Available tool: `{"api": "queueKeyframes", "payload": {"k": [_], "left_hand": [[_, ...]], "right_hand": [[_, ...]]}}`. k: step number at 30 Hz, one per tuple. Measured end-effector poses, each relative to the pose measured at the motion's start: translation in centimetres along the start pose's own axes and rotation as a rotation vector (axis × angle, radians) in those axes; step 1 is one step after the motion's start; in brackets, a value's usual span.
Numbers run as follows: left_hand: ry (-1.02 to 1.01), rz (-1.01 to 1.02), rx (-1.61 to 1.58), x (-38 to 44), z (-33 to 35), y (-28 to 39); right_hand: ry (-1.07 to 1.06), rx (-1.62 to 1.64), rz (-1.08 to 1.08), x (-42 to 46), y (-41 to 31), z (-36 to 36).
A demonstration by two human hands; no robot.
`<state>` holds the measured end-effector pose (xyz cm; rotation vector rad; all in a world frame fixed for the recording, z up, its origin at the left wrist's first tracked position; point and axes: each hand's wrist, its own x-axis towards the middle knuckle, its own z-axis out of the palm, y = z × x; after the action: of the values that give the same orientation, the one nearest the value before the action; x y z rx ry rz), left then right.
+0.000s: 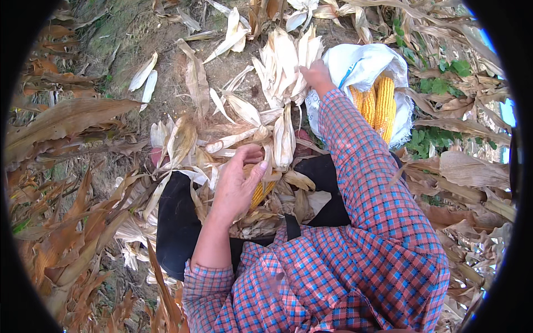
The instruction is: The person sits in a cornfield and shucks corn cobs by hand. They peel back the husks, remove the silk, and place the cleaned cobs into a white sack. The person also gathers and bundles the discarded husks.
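Note:
My left hand (236,183) hovers over my lap with curled fingers, the thumb apart from them. Just beneath it lies a yellow corn cob (262,194), partly hidden by the hand and loose husks. My right hand (317,76) reaches forward to a pile of pale, dry corn husks (280,66), its fingertips at the husks' right side. Whether those fingers grip anything is hard to see. Beside that wrist, a white woven sack (354,56) lies with its mouth towards me, several husked yellow cobs (384,104) inside. A husk-covered ear (284,139) is before my knees.
Dry corn stalks and leaves (70,120) crowd the left side, and more dry leaves (470,170) the right. Loose husks (143,77) are scattered over bare soil (133,37). Green leafy plants (439,85) grow beyond the sack. My knees in black trousers (177,224) flank the husks.

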<state>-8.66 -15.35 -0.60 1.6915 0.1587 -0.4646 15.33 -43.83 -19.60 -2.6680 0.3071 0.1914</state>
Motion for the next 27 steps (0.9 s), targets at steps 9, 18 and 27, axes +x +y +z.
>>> {"api": "queueKeyframes", "payload": {"k": [9, 18, 27], "left_hand": [[0.392, 0.053, -0.432, 0.6, -3.0, -0.1], [0.375, 0.067, -0.427, 0.4, -3.4, -0.4], [0.342, 0.059, -0.396, 1.1, -2.6, -0.7]], "right_hand": [[-0.418, -0.064, -0.27, -7.6, -3.9, 0.2], [-0.567, -0.382, -0.053, -21.5, 2.8, 9.4], [-0.76, 0.041, 0.197, -19.2, 2.7, 7.7]]}}
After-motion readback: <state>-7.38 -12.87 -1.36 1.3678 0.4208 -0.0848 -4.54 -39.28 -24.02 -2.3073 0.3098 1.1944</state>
